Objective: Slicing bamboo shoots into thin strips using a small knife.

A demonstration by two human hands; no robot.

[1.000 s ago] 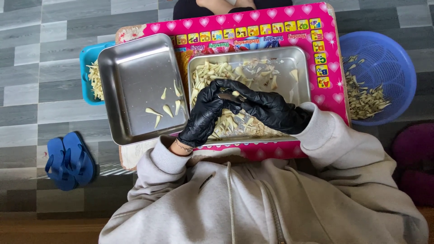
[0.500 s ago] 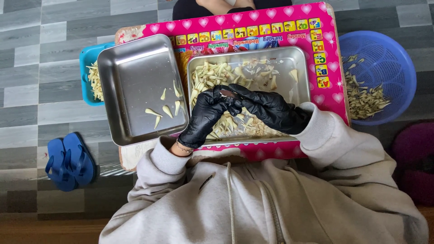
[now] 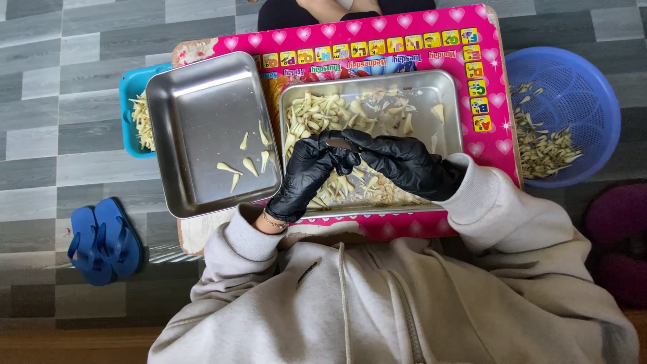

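Observation:
My left hand and my right hand, both in black gloves, meet fingertip to fingertip over a steel tray heaped with pale garlic cloves. A small grey knife blade shows between the fingertips, held by my right hand. My left hand's fingers are curled shut around something small, mostly hidden, probably a clove. To the left lies a second steel tray with several peeled cloves.
Both trays rest on a low pink table. A blue basket with peels sits right of it; a teal tub of scraps sits left. Blue sandals lie on the grey floor. Another person sits opposite.
The pale clove seen between my fingertips a second ago is now covered. My hands have shifted only slightly over the right tray.

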